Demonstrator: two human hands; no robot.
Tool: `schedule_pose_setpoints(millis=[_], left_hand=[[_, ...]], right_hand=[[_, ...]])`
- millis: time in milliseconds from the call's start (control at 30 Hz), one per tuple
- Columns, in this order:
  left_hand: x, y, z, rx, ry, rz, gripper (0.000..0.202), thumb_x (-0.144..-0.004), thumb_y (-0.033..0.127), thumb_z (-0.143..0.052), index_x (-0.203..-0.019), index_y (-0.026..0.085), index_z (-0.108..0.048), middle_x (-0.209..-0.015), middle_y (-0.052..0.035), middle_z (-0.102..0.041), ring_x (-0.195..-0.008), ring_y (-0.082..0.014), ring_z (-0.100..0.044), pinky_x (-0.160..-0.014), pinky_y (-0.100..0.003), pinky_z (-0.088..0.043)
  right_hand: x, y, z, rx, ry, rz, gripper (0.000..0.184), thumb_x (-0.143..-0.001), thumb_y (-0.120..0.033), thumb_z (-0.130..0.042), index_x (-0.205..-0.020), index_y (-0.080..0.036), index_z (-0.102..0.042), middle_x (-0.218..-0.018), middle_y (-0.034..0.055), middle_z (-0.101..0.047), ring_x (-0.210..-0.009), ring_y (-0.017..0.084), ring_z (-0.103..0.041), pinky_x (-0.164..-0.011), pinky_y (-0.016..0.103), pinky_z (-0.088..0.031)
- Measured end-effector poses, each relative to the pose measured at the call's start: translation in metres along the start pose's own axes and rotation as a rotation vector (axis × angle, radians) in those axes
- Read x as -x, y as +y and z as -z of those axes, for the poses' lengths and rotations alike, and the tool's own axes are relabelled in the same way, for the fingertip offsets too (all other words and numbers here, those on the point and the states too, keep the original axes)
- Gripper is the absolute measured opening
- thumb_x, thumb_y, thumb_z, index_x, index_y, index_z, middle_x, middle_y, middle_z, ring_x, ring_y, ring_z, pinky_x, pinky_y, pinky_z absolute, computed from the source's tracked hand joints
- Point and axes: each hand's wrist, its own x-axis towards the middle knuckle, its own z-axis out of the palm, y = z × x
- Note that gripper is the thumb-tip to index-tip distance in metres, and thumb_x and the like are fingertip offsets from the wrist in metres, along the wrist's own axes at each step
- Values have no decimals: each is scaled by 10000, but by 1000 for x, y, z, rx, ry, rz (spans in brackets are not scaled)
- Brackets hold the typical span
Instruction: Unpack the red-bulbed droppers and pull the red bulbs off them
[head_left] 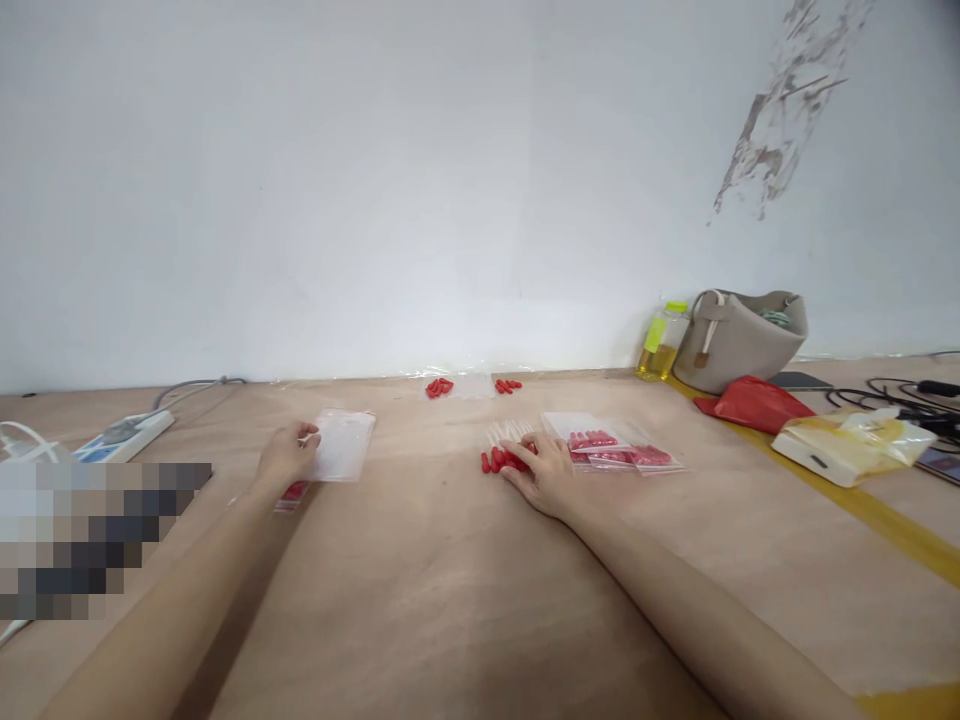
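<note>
At left, my left hand [291,452] has its fingers curled, with the fingertips on the left edge of a stack of clear flat plastic bags [345,445]. A bag with red contents [291,495] lies partly under that hand. My right hand [544,470] rests palm down with fingers apart over a row of small red pieces with thin white stems [495,460]. Its fingertips touch them and hide some. Beside its right side lie several clear bags [611,452] filled with similar red pieces.
Along the wall lie two small groups of red pieces [439,387] with clear plastic between them. At right are a bottle of yellow liquid [660,345], a grey bag [739,340], a red pouch [757,403], a tissue pack [840,445] and black cables. A power strip [127,435] lies left.
</note>
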Motion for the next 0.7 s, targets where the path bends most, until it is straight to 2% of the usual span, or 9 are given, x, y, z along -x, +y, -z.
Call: schedule_pose_setpoints(millis=[100, 200, 300, 400, 500, 600, 700], left_hand=[[9, -4, -3, -157, 119, -136, 274, -737, 372, -462, -872, 163, -577, -931, -126, -564, -1037, -306, -472, -895, -445, -346], [29, -9, -3, -249, 246, -281, 298, -778, 412, -425, -908, 189, -575, -1016, -115, -549, -1066, -274, -455, -947, -420, -299], [49, -16, 0, -267, 308, -335, 267, -789, 410, -433, -888, 201, -567, -1060, -102, -542, -1068, -249, -462, -965, -398, -278], [60, -24, 3, -264, 317, -337, 237, -788, 394, -452, -873, 205, -567, -1069, -91, -541, -1044, -239, -479, -956, -385, -293], [61, -30, 6, -279, 284, -325, 212, -773, 390, -477, -841, 212, -569, -1025, -49, -553, -990, -224, -501, -927, -365, -328], [57, -35, 10, -293, 237, -264, 219, -754, 412, -482, -819, 224, -573, -933, -9, -573, -908, -213, -521, -872, -346, -367], [55, -40, 18, -322, 194, -193, 255, -764, 432, -452, -827, 222, -581, -880, -15, -584, -892, -229, -520, -848, -358, -376]], right_hand=[[-5, -4, -1, 15, 36, -61, 293, -814, -403, -505, -1056, -260, -587, -923, 41, -560, -852, 166, -504, -769, 315, -272], [-9, -7, -4, 27, 81, -180, 259, -786, -425, -527, -926, -231, -626, -834, 24, -572, -824, 163, -511, -761, 314, -255], [-12, -8, -7, 25, 80, -266, 250, -755, -448, -546, -759, -214, -634, -756, 13, -581, -777, 163, -513, -738, 312, -247], [-13, -6, -9, -1, 81, -317, 255, -764, -428, -532, -670, -208, -621, -694, 7, -588, -739, 162, -515, -724, 312, -246], [-12, -3, -9, -21, 132, -389, 262, -788, -397, -497, -658, -204, -618, -673, 8, -599, -719, 165, -521, -715, 314, -249], [-10, -3, -8, -38, 146, -434, 265, -780, -404, -492, -661, -197, -605, -682, 10, -609, -703, 167, -525, -697, 308, -260], [-8, -4, -6, -54, 120, -414, 252, -768, -407, -500, -685, -189, -596, -686, 12, -607, -681, 161, -525, -690, 301, -272]])
